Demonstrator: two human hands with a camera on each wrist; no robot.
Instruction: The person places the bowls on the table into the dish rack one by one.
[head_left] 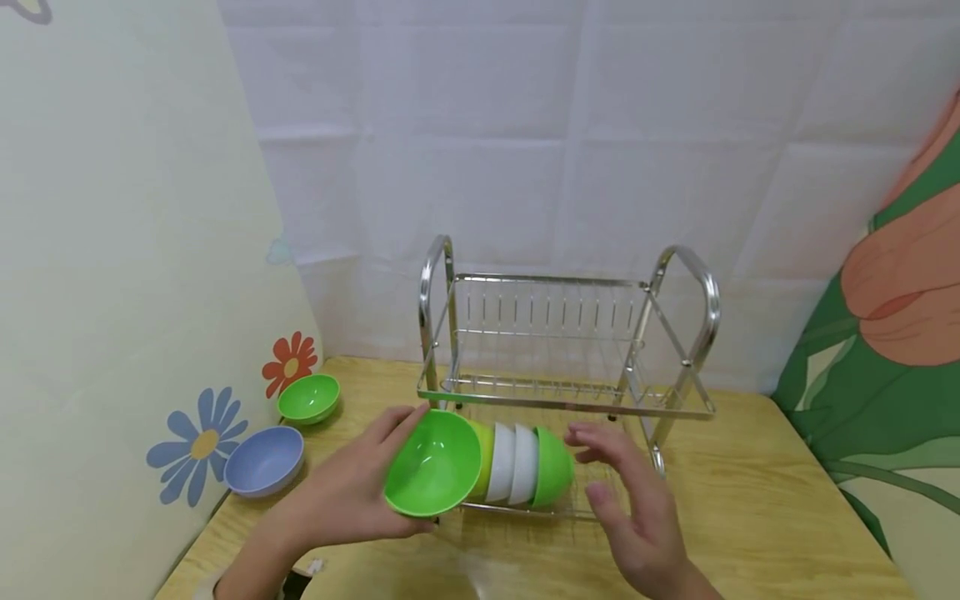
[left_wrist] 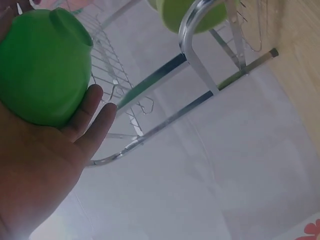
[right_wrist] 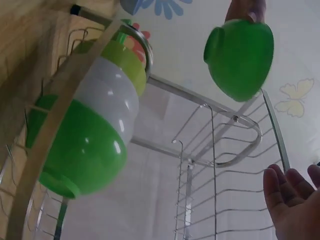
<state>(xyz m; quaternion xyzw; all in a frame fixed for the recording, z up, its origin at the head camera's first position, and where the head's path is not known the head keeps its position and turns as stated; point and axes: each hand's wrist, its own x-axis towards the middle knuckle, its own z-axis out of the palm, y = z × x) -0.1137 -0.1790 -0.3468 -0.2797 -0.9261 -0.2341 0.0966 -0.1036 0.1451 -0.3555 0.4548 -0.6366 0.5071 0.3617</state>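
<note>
My left hand (head_left: 352,479) grips a green bowl (head_left: 435,462) at its left side, fingers and thumb around it, its hollow facing me in the head view. In the left wrist view the green bowl's (left_wrist: 45,65) outside and foot show above the palm. My right hand (head_left: 637,508) holds nothing, its fingers loosely bent, just right of the bowls on the rack's lower level. Those bowls stand on edge in a row: a yellow-green bowl (right_wrist: 127,65), two white bowls (head_left: 513,464) and a green bowl (head_left: 553,468) at the right end.
The two-level metal dish rack (head_left: 555,404) stands on the wooden table (head_left: 750,483), with wires across its upper level. At the left, by the flowered panel, sit a small green bowl (head_left: 309,398) and a blue bowl (head_left: 265,462). A white cloth (head_left: 525,150) hangs behind.
</note>
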